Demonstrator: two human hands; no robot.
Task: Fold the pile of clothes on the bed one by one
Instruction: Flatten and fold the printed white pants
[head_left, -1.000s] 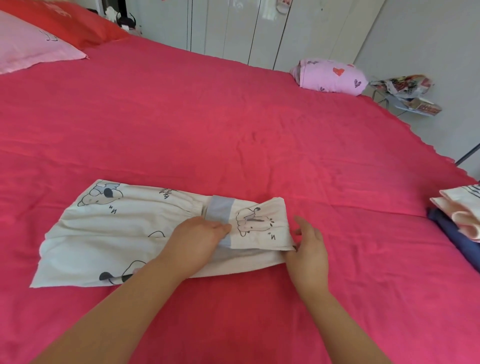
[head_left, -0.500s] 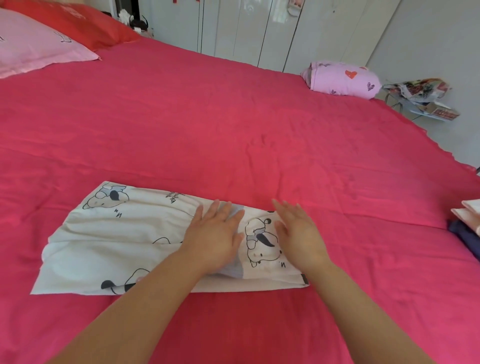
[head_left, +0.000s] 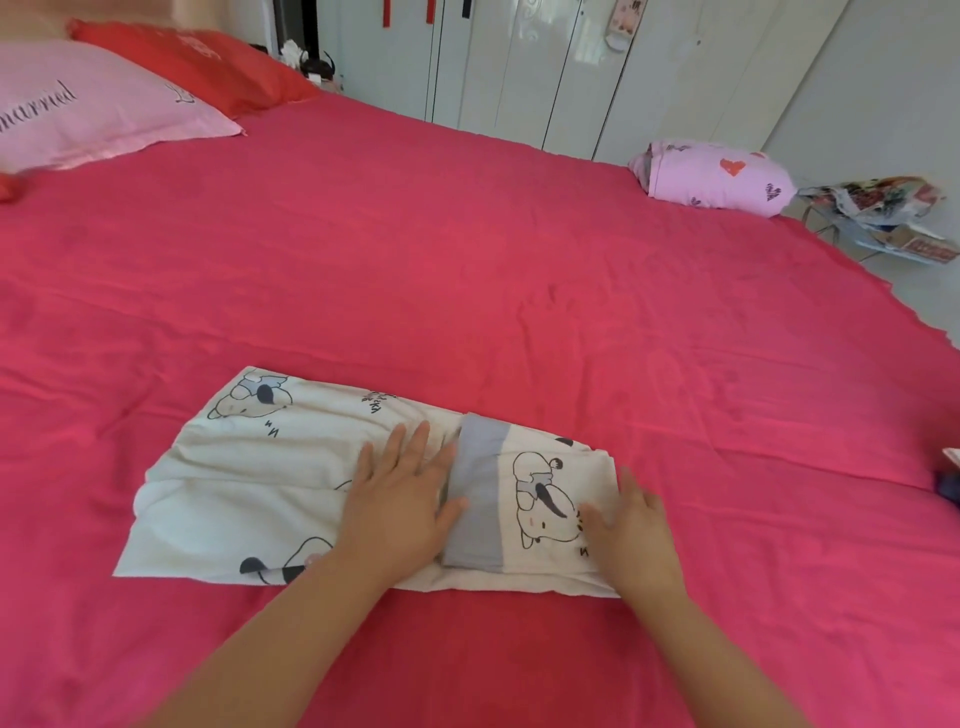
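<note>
Cream cotton garment (head_left: 270, 483) w/ cartoon print, laid flat on the pink bedsheet (head_left: 467, 260) at approx. 6 o'clock of the view, long axis running 9 to 3 o'clock. L hand (head_left: 402, 499) is pressed palm-down on the cloth, at 9 o'clock of the grey band (head_left: 478, 499); fingers straight and spread, nothing gripped. R hand (head_left: 631, 535) is laid on the 3 o'clock end, fingers straight, nothing held. Step in hand (judged): smoothing after a lengthwise fold. Next move (judged): one end is to be pinched and carried over the other, edges matched, creases pressed out. Also seen: lilac bundle (head_left: 717, 176) at 1 o'clock, pink pillow (head_left: 93, 119) at 10 o'clock.
</note>
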